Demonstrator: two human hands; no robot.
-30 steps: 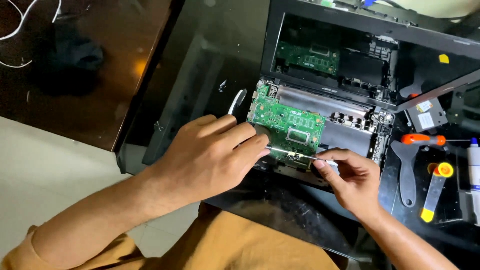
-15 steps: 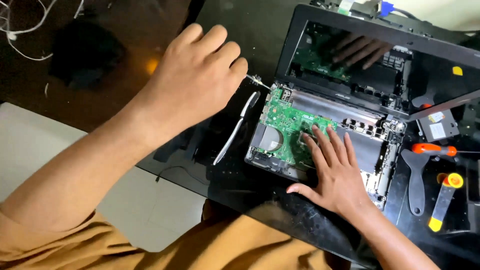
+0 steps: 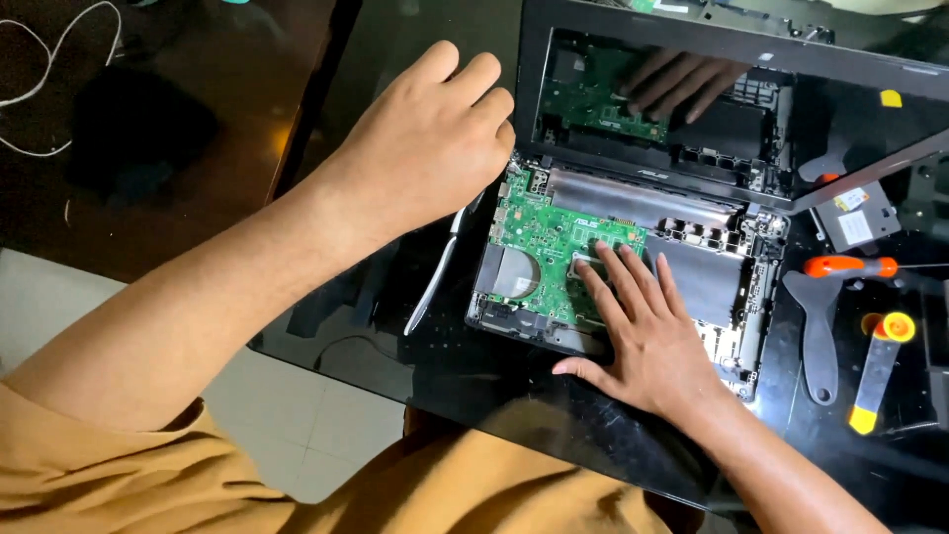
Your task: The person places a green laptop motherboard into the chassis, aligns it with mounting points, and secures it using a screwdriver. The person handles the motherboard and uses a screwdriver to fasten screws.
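Observation:
An opened laptop base [image 3: 732, 297] lies on a dark glass table, its green circuit board [image 3: 539, 242] exposed. My right hand [image 3: 647, 336] rests flat on the board's lower right part, fingers spread and holding nothing. My left hand [image 3: 430, 148] hovers at the base's upper left corner with its fingers curled shut. The thin screwdriver it held a moment ago is hidden inside the fist. The laptop's dark screen [image 3: 692, 89] stands behind and reflects the board and my fingers.
Silver tweezers [image 3: 435, 287] lie left of the laptop. To the right are an orange-handled screwdriver [image 3: 850, 265], a grey pry tool [image 3: 819, 336], a yellow and orange tool [image 3: 875, 371] and a small labelled part [image 3: 855, 222]. A white cable [image 3: 49, 69] lies far left.
Both hands left the thin tool over the board. My left hand lifted up and left to the laptop's corner. My right hand opened and now lies flat on the board.

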